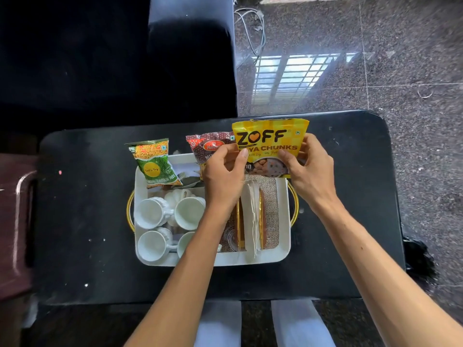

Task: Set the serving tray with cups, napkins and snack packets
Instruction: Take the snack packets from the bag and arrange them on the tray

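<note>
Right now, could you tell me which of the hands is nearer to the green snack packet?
Left. The left hand is right of the green snack packet, grasping the yellow packet's left edge; the right hand grasps its right edge, farther away.

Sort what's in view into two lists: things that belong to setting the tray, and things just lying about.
Part of the job:
white tray
four white cups
folded napkins
yellow Zoff packet, held by left hand and right hand
red packet
green packet

Just lying about:
black table
dark sofa
cables on the floor
</note>
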Demonstrator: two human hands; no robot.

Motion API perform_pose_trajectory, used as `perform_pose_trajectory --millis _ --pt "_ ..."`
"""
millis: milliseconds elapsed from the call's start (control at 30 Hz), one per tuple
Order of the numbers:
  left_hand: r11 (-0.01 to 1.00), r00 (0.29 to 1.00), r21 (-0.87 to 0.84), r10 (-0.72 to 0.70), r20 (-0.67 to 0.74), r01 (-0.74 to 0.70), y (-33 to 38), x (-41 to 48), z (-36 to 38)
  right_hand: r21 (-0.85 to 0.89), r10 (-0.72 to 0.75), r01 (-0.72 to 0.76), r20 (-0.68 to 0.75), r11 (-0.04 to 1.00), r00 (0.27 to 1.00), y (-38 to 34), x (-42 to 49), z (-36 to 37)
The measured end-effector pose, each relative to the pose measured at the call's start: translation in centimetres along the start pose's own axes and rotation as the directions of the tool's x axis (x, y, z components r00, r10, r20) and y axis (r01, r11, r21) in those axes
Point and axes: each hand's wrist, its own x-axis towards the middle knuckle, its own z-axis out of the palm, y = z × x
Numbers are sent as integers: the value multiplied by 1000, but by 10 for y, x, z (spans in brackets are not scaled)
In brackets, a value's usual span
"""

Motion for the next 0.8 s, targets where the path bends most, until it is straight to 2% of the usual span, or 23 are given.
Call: perform_pose_trajectory --millis 300,500,600,800 --pt "989 994 141 -66 89 53 -3 13 5 -104 39 -42 -30 994 999 21 6 8" --pt "979 990 184 -103 98 84 -6 13 7 -117 33 -36 -33 992 999 25 8 9" --pt "982 983 126 -152 100 139 -7 12 8 -114 37 -40 -28 993 999 26 10 10" --pt "951 958 -120 -276 72 283 -6 4 9 -103 41 -44 -28 994 999 26 12 11"
